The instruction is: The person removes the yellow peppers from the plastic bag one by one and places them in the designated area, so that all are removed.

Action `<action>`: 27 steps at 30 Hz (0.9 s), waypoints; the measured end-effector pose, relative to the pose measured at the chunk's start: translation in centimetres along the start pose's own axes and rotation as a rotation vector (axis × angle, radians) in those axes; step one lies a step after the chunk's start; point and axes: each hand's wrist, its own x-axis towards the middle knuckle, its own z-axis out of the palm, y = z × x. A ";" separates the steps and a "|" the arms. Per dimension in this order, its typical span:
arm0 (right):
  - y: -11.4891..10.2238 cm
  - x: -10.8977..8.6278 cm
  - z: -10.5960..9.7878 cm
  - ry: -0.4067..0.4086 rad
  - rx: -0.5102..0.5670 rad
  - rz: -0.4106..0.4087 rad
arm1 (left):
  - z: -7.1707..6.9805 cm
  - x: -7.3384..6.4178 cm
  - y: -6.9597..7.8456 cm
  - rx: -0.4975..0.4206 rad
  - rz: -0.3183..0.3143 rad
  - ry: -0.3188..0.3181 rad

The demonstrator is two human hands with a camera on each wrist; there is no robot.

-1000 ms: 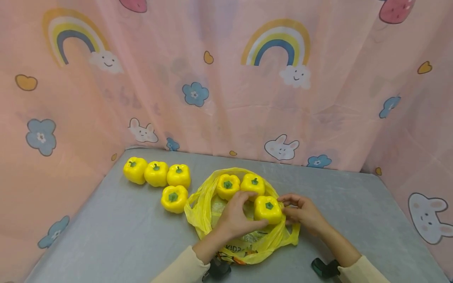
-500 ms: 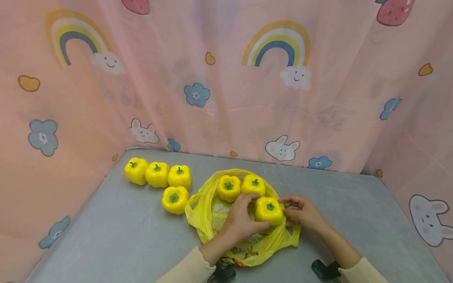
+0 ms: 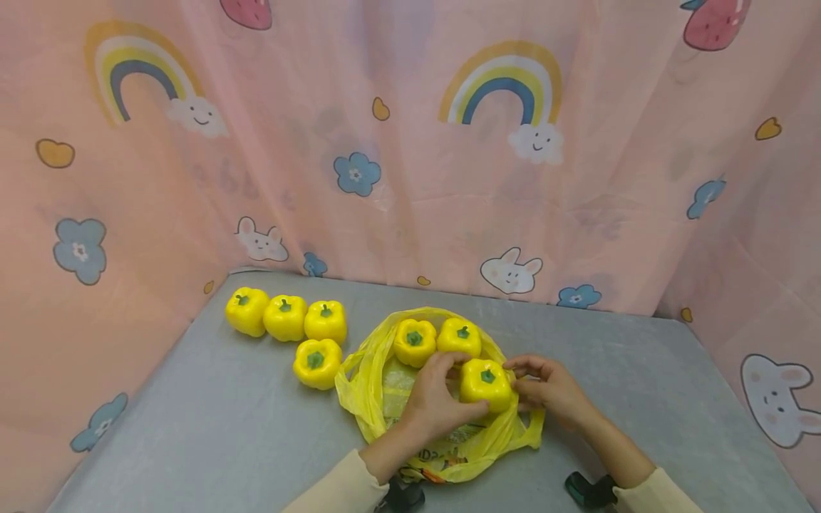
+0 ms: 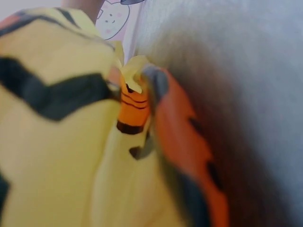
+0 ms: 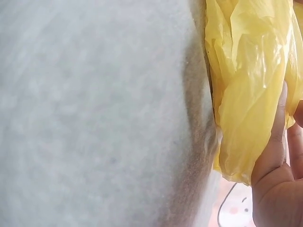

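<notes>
A yellow plastic bag (image 3: 365,388) lies open on the table in the head view. Two yellow bell peppers, one at the left (image 3: 415,343) and one beside it (image 3: 459,336), sit at its far side. My left hand (image 3: 436,402) reaches over the opening, thumb and fingers round a third bell pepper (image 3: 485,386) just inside the right rim. At that rim, my right hand (image 3: 553,390) grips the bag's edge with curled fingers. Crumpled yellow plastic (image 5: 251,94) lies against the right thumb in the right wrist view. The bag's printed outside (image 4: 61,142) fills much of the left wrist view, hiding the left hand.
Several more yellow bell peppers stand left of the bag, three in a back row (image 3: 285,318) and one in front (image 3: 317,363). A grey cloth covers the table (image 3: 212,413). A pink patterned curtain (image 3: 410,228) hangs close behind and at both sides.
My left hand has shifted slightly to the right, covering more of the bag's lettering. The right hand and the peppers hold nearly the same places.
</notes>
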 end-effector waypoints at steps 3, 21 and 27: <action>0.0 0.0 0.0 0.006 -0.004 0.004 | -0.2 -0.1 -0.1 -0.006 -0.001 -0.005; -0.1 -0.2 0.2 0.008 -0.003 0.008 | -2.7 -2.1 0.8 -0.105 -0.033 -0.066; -0.1 -0.2 0.2 0.021 -0.009 0.010 | -4.0 -2.9 1.3 -0.111 -0.023 -0.067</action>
